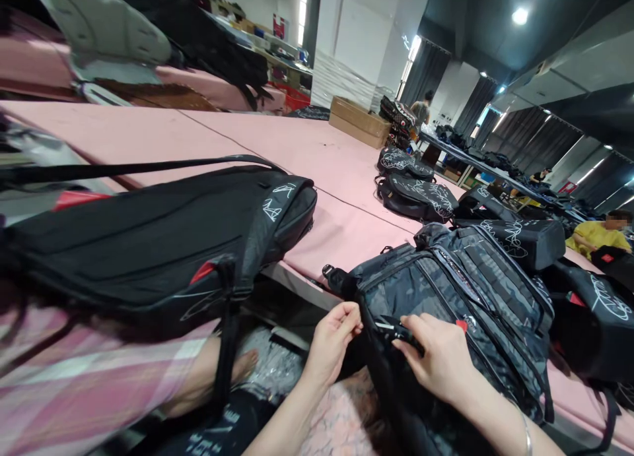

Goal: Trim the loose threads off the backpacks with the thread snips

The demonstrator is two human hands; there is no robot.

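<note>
A grey-black camouflage backpack (pixel 396 281) rests on the pink-topped table in front of me, leaning toward my lap. My left hand (pixel 331 342) is closed in a pinch right beside the edge of its black shoulder strap (pixel 369 337); whatever is between the fingertips is too small to make out. In my right hand (pixel 440 358) is a pair of small thread snips (pixel 391 326), dark-handled with metal blades. Their tips point left, close to the strap and my left fingers. Part of the backpack's lower side is hidden behind my right hand and forearm.
A large black backpack (pixel 148 238) lies to the left, beside a person in a checked pink garment (pixel 148 370). Several black bags with white line drawings (pixel 416 195) sit at the right on the pink table (pixel 277 136). A cardboard box (pixel 359 121) stands farther back.
</note>
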